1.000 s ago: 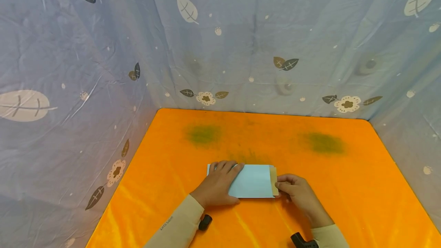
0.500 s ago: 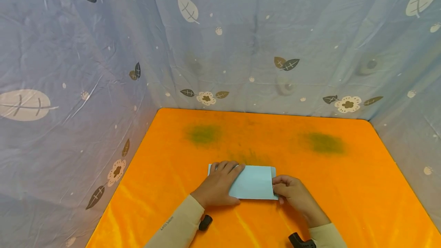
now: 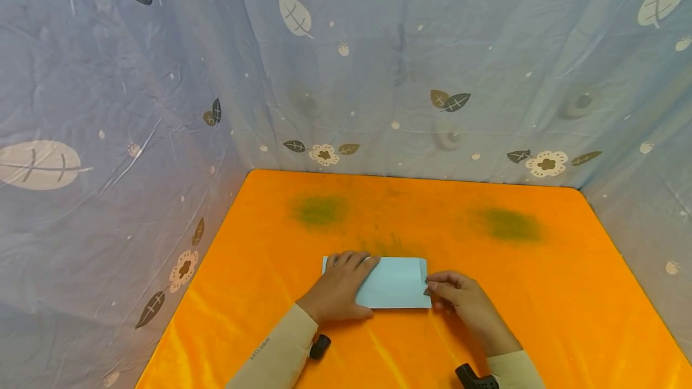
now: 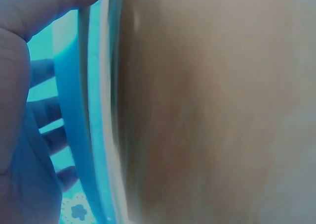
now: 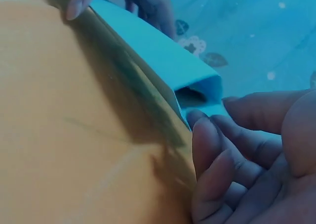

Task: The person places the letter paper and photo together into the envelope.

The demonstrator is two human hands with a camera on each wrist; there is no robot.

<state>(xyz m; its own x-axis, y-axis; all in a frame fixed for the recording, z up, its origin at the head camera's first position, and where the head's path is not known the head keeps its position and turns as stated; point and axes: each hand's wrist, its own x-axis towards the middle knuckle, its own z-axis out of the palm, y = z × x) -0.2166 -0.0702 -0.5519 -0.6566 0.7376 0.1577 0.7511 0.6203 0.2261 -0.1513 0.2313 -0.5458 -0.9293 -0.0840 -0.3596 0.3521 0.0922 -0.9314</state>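
Note:
A light blue paper envelope (image 3: 397, 284) lies crosswise on the orange cloth, its mouth at the right end. My left hand (image 3: 339, 287) spans its left part, fingers over the far edge and thumb along the near edge. In the left wrist view the envelope (image 4: 74, 95) stands edge-on beside the thumb and fingers. My right hand (image 3: 459, 296) is at the mouth, thumb and fingertips pinching the lower layer there. From the right wrist the mouth (image 5: 195, 93) gapes, dark inside, with the upper layer bowed up. No tan paper shows outside the envelope.
The table is covered by an orange cloth (image 3: 389, 215) with two greenish stains (image 3: 508, 224) behind the envelope. A grey-blue curtain (image 3: 357, 77) printed with leaves and flowers encloses the back and sides. Black wrist devices (image 3: 320, 347) sit at both cuffs.
A tan strip of paper stuck out at the envelope's right end a second ago; it has gone inside. My right hand moved left with it, then slightly back right. The left hand stayed.

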